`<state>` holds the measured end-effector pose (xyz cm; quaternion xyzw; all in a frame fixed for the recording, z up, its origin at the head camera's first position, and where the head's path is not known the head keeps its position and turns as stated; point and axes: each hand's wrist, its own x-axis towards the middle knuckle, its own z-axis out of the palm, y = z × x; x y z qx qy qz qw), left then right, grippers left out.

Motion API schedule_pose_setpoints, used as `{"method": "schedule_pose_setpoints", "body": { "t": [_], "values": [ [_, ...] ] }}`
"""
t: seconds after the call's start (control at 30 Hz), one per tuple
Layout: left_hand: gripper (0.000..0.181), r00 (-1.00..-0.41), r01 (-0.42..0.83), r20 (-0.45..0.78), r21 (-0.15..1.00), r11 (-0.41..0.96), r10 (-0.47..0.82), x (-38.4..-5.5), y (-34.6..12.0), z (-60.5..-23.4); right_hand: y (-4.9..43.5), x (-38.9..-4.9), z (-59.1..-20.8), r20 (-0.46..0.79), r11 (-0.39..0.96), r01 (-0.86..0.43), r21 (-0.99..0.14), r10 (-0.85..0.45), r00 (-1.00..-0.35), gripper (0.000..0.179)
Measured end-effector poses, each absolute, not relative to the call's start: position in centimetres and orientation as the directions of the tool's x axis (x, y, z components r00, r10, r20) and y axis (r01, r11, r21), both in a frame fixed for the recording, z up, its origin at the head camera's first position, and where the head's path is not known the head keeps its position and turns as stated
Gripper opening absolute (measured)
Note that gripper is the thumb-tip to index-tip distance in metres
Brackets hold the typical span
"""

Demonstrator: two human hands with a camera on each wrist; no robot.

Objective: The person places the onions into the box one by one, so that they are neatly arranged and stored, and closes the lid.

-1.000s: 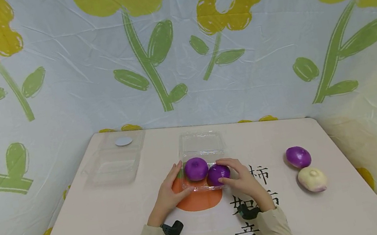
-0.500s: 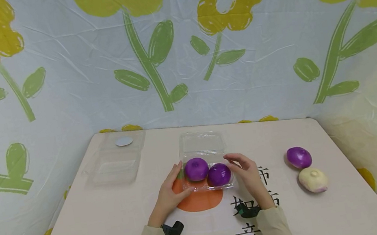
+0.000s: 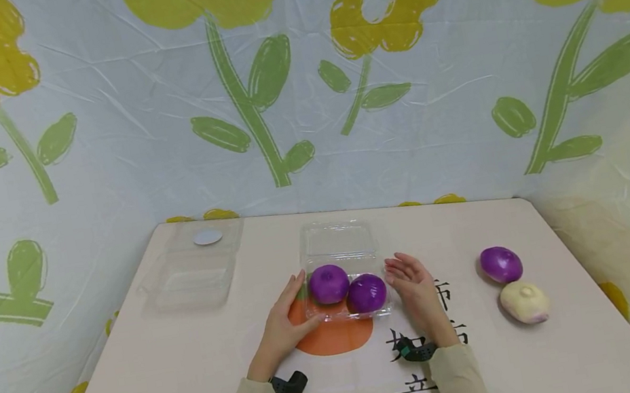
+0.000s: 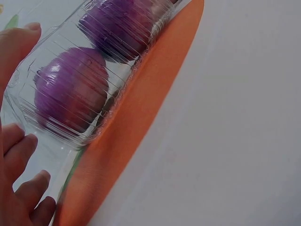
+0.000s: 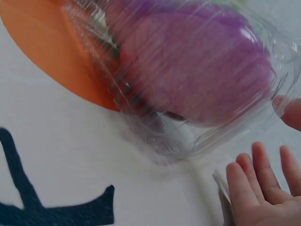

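The left hand [image 3: 280, 326] spreads wide at the left end of the clear box [image 3: 353, 263], its thumb by the near edge; how firmly it touches cannot be told. The right hand [image 3: 416, 287] is just beside the box's right end, fingers loosely apart, nothing in its grasp. The box's tray appears longest from side to side, between the two hands, its lid [image 3: 336, 240] folded back on the far side. Inside, a purple onion [image 3: 329, 284] sits in the left part, a second purple onion [image 3: 367, 293] to the right and slightly nearer the person. Well apart from the box's right end lie a loose purple onion [image 3: 501, 264] and, nearer the person, a pale vegetable [image 3: 524, 302]. The right hand stands between that pair and the box, so it is the nearer hand, with both off its outer side.
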<state>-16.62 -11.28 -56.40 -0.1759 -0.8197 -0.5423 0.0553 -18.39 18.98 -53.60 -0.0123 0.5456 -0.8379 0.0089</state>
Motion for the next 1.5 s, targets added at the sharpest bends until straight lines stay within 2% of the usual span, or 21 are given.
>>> {"method": "schedule_pose_setpoints", "body": {
  "t": [0.23, 0.5, 0.7, 1.0, 1.27, 1.5],
  "values": [
    [0.088, -0.932, 0.35, 0.281, 0.865, 0.359, 0.229, -16.6, -11.2, -56.4, 19.6, -19.3, -53.8, -0.045, -0.443, 0.143, -0.885, -0.225, -0.973, 0.067],
    [0.088, -0.941, 0.324, 0.255, 0.871, 0.368, 0.224, -16.5, -11.1, -56.1, 20.1, -20.4, -54.5, -0.024, -0.54, 0.248, -0.804, -0.387, -0.922, 0.067],
    [0.088, -0.944, 0.314, 0.246, 0.876, 0.366, 0.221, -16.5, -11.2, -56.1, 20.1, -20.6, -54.4, -0.015, -0.557, 0.263, -0.788, -0.41, -0.912, 0.069],
    [0.088, -0.945, 0.307, 0.237, 0.88, 0.363, 0.224, -16.5, -11.1, -56.2, 20.1, -20.6, -54.5, 0.045, -0.529, 0.212, -0.822, -0.431, -0.901, 0.069],
    [0.089, -0.945, 0.309, 0.241, 0.879, 0.362, 0.223, -16.4, -11.2, -56.2, 19.6, -20.4, -54.2, 0.017, -0.369, 0.142, -0.918, -0.396, -0.918, 0.071],
    [0.089, -0.948, 0.295, 0.226, 0.886, 0.358, 0.222, -16.4, -11.2, -56.1, 19.7, -20.5, -54.2, 0.052, -0.36, 0.11, -0.927, -0.412, -0.91, 0.072]
  ]
}}
